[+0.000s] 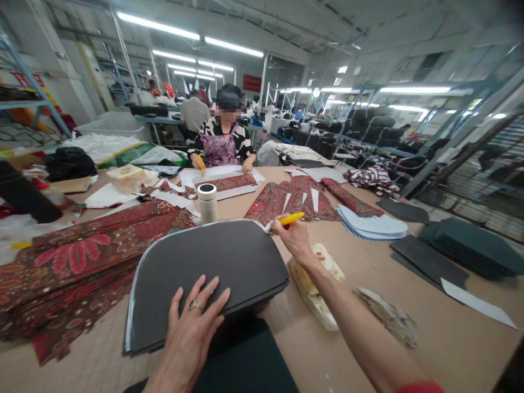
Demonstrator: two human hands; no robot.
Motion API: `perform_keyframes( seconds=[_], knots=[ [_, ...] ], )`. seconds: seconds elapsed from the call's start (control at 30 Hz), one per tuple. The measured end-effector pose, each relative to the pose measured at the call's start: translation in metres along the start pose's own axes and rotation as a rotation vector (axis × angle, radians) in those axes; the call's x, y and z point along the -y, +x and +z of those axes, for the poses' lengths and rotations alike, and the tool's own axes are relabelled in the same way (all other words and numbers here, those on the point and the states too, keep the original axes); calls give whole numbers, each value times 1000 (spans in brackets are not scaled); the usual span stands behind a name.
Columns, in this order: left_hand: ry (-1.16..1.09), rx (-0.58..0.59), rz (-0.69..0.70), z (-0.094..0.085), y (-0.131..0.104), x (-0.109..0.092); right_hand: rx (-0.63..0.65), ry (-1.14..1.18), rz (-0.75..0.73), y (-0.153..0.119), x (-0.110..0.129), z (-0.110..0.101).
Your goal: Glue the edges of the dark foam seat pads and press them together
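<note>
A stack of dark grey, round-cornered panels lies in front of me. My left hand rests flat on the top panel near its front edge, fingers spread, a ring on one finger. In my right hand is a yellow-handled brush, its whitish tip at the panel's upper right edge. A white band of glue-like coating runs along the left and top edges. Under my right forearm sits a crusted, pale glue container, partly hidden. Beside it lies a crumpled, stained cloth.
A white bottle stands just behind the panels. Patterned red-brown fabric is piled at left, with more fabric beyond. Light blue pieces and dark panels lie at right. A co-worker sits opposite, holding a yellow tool.
</note>
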State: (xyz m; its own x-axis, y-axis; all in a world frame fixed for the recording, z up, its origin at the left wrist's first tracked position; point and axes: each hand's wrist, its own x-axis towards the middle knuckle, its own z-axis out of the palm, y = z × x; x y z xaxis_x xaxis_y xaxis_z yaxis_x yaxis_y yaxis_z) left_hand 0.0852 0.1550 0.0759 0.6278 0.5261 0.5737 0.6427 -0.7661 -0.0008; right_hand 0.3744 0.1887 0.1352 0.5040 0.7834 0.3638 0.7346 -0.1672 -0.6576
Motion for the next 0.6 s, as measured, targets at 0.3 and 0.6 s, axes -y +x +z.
perform_keyframes(
  seconds=[0.3, 0.6],
  knots=[
    [-40, 15, -19, 2, -2, 0, -59, 6, 43, -52, -5, -26],
    [-155, 153, -136, -5, 0, -9, -177, 17, -73, -142, 16, -70]
  ],
)
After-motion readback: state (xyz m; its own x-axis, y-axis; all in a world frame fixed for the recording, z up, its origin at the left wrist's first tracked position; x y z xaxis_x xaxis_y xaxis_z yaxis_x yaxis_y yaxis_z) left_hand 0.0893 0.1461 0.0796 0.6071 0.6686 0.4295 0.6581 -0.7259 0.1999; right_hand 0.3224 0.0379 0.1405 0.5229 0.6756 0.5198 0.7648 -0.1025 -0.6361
